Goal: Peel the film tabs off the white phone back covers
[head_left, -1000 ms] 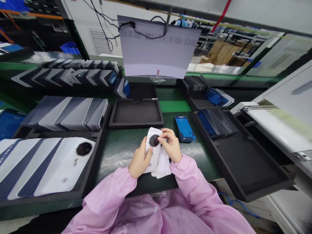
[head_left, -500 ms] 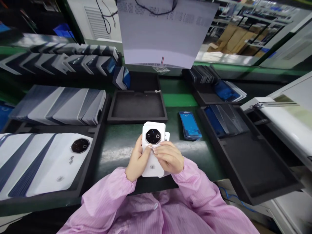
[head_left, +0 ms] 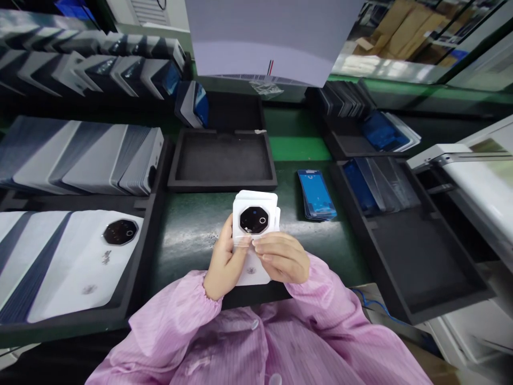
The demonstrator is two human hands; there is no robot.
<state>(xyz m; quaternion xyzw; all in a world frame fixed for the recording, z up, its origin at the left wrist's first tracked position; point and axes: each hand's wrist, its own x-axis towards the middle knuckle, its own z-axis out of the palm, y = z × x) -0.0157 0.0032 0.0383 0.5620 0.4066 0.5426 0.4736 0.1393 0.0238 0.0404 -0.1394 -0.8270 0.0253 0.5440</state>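
Note:
My left hand (head_left: 224, 263) is closed around the left edge of a white phone back cover (head_left: 242, 267), its thumb lying across the front. The cover has a black octagonal camera window at the top. More white covers show behind its top and right edges. My right hand (head_left: 284, 255) is closed in a pinch just below the camera window. A thin clear film (head_left: 241, 241) crosses the cover by the fingertips; its far end is hidden by the fingers. To the right lies a small stack of blue-filmed phone panels (head_left: 316, 193).
Black trays with white phone covers (head_left: 86, 256) and grey dividers stand on the left. A black foam tray (head_left: 222, 160) lies ahead. On the right, another black tray (head_left: 428, 256) holds clear and blue sheets. A large white panel (head_left: 272, 37) hangs in front.
The view has tilted down and come slightly closer. Both hands stay on the white cover, and the clear film now shows as a wider strip beside the left thumb.

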